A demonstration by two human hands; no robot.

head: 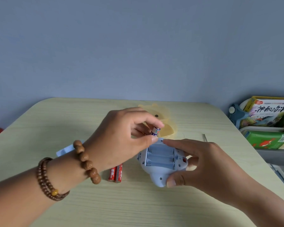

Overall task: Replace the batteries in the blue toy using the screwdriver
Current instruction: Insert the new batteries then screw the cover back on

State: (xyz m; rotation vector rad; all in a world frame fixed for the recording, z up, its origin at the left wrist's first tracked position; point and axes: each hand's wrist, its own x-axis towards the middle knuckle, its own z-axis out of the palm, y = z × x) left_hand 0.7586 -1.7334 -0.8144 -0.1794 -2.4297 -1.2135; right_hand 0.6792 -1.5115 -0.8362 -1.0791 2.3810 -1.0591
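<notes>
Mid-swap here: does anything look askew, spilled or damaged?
Nothing stands out. The blue toy has its battery bay open and empty, the left hand pinches a battery, and two red batteries lie side by side.

Left hand (125, 136) raised at centre, thumb and forefinger pinching battery (155, 131); right hand (202, 163) near right, thumb and fingers gripping blue toy (161, 163)

A home, probably a child's study corner, is suggested by the illustrated children's books (269, 113) stacked beside the rounded pale-wood counter (138, 207) against a blue-grey wall (138, 46).
</notes>
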